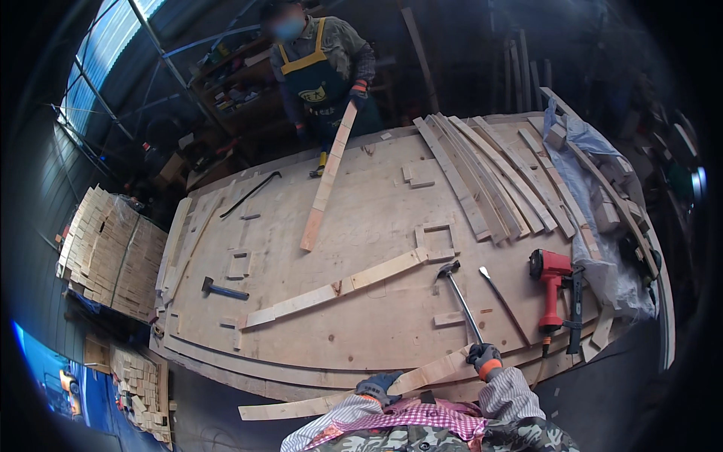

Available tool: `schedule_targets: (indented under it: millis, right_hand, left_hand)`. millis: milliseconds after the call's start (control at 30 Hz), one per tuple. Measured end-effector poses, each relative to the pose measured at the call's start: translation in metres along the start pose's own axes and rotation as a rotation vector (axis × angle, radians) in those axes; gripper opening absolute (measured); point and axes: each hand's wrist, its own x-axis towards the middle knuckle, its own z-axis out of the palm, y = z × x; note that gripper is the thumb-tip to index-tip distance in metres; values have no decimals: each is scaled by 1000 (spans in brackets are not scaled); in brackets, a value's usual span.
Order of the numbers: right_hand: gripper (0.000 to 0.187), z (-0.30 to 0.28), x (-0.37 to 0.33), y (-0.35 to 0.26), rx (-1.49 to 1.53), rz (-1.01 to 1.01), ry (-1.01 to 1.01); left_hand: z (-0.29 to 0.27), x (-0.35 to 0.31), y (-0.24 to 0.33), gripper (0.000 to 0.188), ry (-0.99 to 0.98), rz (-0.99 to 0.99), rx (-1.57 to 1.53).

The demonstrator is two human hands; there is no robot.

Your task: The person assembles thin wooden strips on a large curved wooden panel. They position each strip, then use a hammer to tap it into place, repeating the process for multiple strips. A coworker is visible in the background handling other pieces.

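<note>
Holding position at the near edge of a large plywood table (376, 203), the person works with both gloved hands.

- Left hand (378, 386): fingers closed over a long wooden strip (339, 399) that lies along the near edge of the table, running out to the person's left.
- Right hand (484, 357): fingers wrapped around the handle of a hammer (461, 297), whose head rests further up on the table, beside a long board (339, 288) lying flat and aslant across the middle.
- Just right of the hammer: a thin pry bar (503, 301) and a red nail gun (552, 290).
- Far right: a fan of loose slats (489, 173), with grey plastic sheeting (595, 211) beyond them.
- Left part of the table: a second hammer with a dark handle (224, 289) and a black crowbar (252, 192).
- Far side: another person in a yellow-strapped apron, one gloved hand (358, 92) on the top end of a plank (327, 181) angled down onto the table.
- Off the table, to the left: stacks of small wood blocks (113, 248).

Progress, as judged: small blocks are fixed on the table, but only two boards lie among them, and most slats wait unused. The work looks early, with much left.
</note>
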Motion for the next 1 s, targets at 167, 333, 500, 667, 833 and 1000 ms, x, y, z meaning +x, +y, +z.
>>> schedule_targets:
  millis: [167, 333, 500, 667, 833, 1000]
  right_hand:
    - [5, 5, 8, -1, -23, -238, 98]
    - [11, 4, 20, -11, -57, -365, 187]
    - [7, 1, 16, -41, -223, -440, 179]
    - [20, 8, 15, -48, -200, -102, 122]
    - [17, 2, 40, -27, 54, 8, -56]
    - [16, -2, 46, -42, 578, 280, -189]
  left_hand:
    - [1, 6, 3, 78, 58, -62, -53]
    - [-5, 6, 7, 79, 53, -71, -55]
    - [-16, -7, 10, 77, 138, -148, 81]
    - [-23, -20, 20, 76, 182, -170, 111]
    - [-21, -30, 30, 73, 208, -191, 137]
    - [-20, -36, 22, 75, 227, -237, 110]
